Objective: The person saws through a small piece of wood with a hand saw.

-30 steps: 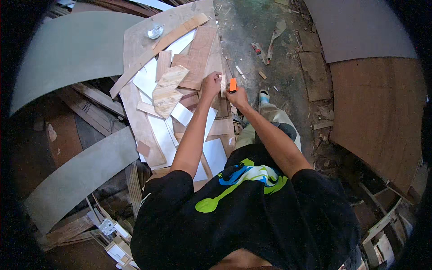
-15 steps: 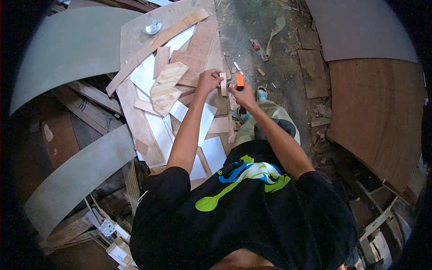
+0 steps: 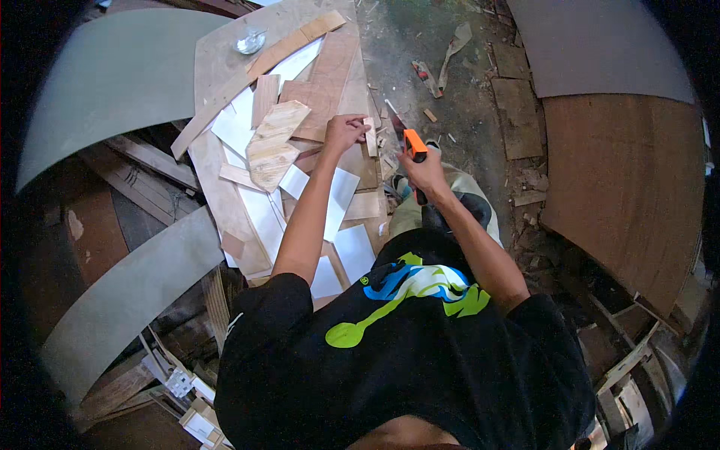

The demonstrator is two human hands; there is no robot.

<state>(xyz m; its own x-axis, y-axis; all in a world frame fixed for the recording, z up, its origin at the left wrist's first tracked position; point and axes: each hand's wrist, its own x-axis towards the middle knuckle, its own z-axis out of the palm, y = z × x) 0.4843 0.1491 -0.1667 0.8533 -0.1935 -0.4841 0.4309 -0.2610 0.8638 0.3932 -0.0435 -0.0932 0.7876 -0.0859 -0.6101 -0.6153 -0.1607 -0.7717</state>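
At the right edge of the workbench, my left hand (image 3: pixel 346 133) is closed on a small pale wood block (image 3: pixel 370 139), its fingers at the block's left side. My right hand (image 3: pixel 425 172) grips a handsaw (image 3: pixel 413 144) by its orange and black handle. The saw's narrow blade points forward and slightly left, apart from the block and out past the bench edge. Left of my left hand lies a light, angular plywood piece (image 3: pixel 276 148) on top of white sheets (image 3: pixel 341 195) and reddish wood offcuts.
The workbench (image 3: pixel 212 71) also carries a long curved wood strip (image 3: pixel 262 64) and a clear bowl (image 3: pixel 250 41). On the floor lies a red and grey tool (image 3: pixel 427 79) among scraps. Large boards (image 3: pixel 622 187) stand on the right; curved grey panels (image 3: pixel 120 82) are at left.
My right hand has drawn the saw back and right, away from the block, so more of its blade shows. My left hand keeps hold of the block at the bench edge.
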